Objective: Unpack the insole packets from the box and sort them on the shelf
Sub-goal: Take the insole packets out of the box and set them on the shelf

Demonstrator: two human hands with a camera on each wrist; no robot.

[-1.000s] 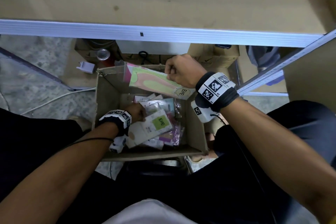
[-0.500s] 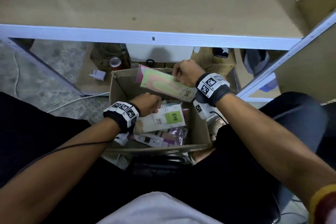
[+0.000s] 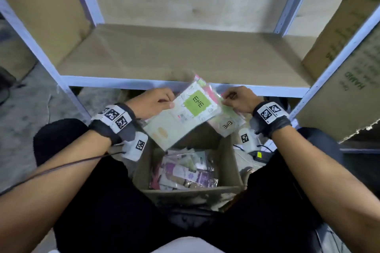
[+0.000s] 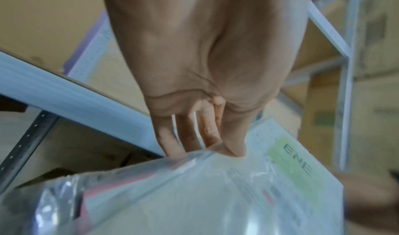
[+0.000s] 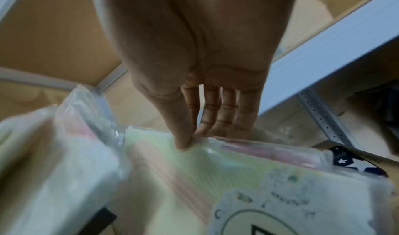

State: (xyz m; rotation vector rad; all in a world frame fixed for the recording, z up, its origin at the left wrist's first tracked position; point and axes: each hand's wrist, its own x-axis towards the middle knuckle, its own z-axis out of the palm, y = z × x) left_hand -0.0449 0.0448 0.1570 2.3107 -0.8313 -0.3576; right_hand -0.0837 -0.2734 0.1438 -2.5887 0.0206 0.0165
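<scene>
Left hand (image 3: 153,102): pinches green-label packet (image 3: 183,115) by its edge. Right hand (image 3: 239,98): pinches striped packet (image 3: 227,124), apparently partly behind the first. Both above the box (image 3: 228,162) of remaining packets (image 3: 185,172), before the shelf (image 3: 164,55).

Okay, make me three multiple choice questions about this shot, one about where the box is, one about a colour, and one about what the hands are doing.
1. Where is the cardboard box?
A. on the shelf board
B. on the floor between the person's knees
C. on a table beside the rack

2. What colour is the square ENE label on the packet that the left hand holds?
A. green
B. blue
C. black

3. What is the state of the hands?
A. both idle
B. only the right hand holds a packet
C. each holds a packet

Answers:
1 B, the box sits low, before the shelf.
2 A, the label is bright green.
3 C, each hand pinches its own packet.
</scene>
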